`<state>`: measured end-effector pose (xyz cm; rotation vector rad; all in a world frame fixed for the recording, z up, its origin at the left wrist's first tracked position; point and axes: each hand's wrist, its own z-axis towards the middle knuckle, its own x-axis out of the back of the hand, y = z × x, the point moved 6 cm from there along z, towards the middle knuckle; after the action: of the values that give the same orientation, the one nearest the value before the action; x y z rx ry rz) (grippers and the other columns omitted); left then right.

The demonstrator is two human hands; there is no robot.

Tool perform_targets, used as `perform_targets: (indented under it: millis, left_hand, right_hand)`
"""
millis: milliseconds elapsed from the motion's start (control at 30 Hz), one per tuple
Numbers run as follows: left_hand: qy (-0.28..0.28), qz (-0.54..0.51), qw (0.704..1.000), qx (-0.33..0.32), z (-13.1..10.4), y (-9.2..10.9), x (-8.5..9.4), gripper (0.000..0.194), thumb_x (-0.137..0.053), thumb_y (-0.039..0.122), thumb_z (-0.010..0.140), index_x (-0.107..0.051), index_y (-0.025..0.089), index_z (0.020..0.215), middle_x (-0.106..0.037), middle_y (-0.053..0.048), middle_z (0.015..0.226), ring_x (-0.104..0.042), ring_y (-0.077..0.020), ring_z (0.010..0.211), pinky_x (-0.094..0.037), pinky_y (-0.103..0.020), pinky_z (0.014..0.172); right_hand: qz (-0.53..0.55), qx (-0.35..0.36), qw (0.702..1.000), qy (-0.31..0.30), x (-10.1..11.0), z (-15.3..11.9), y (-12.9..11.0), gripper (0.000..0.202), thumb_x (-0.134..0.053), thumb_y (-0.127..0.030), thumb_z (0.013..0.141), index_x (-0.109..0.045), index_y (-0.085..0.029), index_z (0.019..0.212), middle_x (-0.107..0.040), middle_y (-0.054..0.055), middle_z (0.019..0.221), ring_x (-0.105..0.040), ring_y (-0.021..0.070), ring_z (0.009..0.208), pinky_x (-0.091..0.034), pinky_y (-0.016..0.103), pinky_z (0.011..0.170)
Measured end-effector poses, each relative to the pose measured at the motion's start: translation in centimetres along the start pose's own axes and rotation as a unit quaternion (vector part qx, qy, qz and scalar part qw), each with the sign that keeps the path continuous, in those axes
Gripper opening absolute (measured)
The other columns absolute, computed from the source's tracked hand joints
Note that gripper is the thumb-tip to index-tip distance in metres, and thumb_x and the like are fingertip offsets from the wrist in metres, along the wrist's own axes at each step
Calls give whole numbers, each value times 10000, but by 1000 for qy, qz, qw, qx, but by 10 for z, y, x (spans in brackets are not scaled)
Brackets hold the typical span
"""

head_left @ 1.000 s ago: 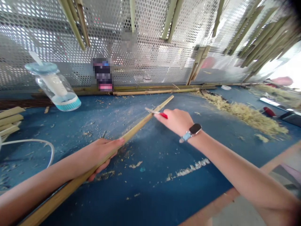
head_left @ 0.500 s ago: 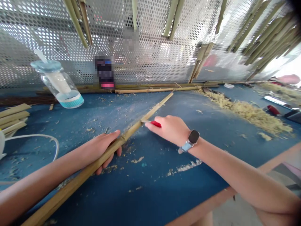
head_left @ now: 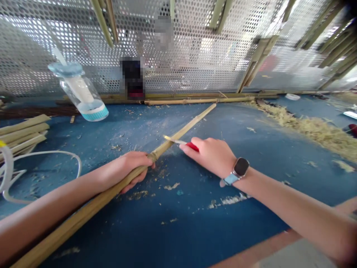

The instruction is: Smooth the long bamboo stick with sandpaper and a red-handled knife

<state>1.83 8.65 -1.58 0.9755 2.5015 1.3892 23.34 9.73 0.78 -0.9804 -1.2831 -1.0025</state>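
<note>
A long bamboo pole [head_left: 83, 216] runs from the bottom left towards the back middle of the blue table [head_left: 195, 223]. My left hand [head_left: 134, 167] is closed around it just below a node. In my right hand [head_left: 212, 152] is a red-handled knife [head_left: 192, 146], gripped by the handle. Its blade lies across the pole beyond the left hand, and a pale bit sits at the blade's far end. The fingers of the right hand are partly hidden behind its back. A watch with a light blue strap [head_left: 241, 167] is on the right wrist.
A clear bottle with a straw [head_left: 92, 100] stands at the back left. Split bamboo strips [head_left: 25, 130] and a white cable [head_left: 55, 152] lie at left. Bamboo shavings [head_left: 315, 130] are heaped at right. More poles lie along a perforated metal screen [head_left: 189, 56].
The knife blade has moved across the pole, and its tip now shows on the far side. My left hand's fingers have closed more around the pole. The view has shifted slightly right.
</note>
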Motion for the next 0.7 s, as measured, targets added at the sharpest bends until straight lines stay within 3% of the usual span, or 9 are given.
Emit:
perform_targets:
  millis: [67,200,267,333,500,700]
  left_hand:
    - [7,4,1000,-2,1,0,-1,281,-484,463,925,-581,201,896,-500,80,452,-417,-97,297,-349,-192,328]
    - [21,2,1000,-15,0,2,-2,262,-520,469,870,-582,214,861,-486,80,434,-410,-103,293,-315,-201,305]
    - [26,2,1000,-14,0,1,-3,286,-516,486,864,-589,210,854,-485,76,429,-419,-107,291,-308,-205,300]
    - [29,4,1000,-9,-1,1,-3,306,-525,498,869,-598,202,864,-495,74,433,-423,-104,293,-315,-200,301]
    - [33,2,999,-6,0,0,-3,226,-520,449,864,-564,229,840,-501,89,433,-426,-113,270,-318,-206,290]
    - [47,31,998,-20,2,0,-3,286,-541,487,891,-550,229,769,-521,89,435,-443,-101,279,-358,-215,337]
  right_hand:
    - [-5,-7,1000,-5,0,0,0,659,-254,-718,1034,-638,-208,867,-613,37,622,-448,148,490,-173,293,528]
    - [9,58,998,-28,1,-7,-14,667,-260,-748,1022,-636,-217,874,-633,41,617,-525,169,523,-158,304,534]
    - [-13,40,999,-21,2,-10,-14,676,-252,-749,1023,-634,-215,861,-637,51,619,-540,178,531,-154,305,538]
    - [-29,20,999,-18,3,-11,-12,684,-236,-745,1027,-630,-214,853,-636,55,619,-533,179,525,-153,303,539]
    - [-17,49,998,-35,3,-11,-18,665,-260,-761,1014,-611,-230,822,-579,22,564,-472,166,497,-153,306,528]
    - [-7,46,999,-25,4,-12,-16,658,-262,-759,1012,-576,-234,771,-524,7,547,-382,151,487,-156,306,522]
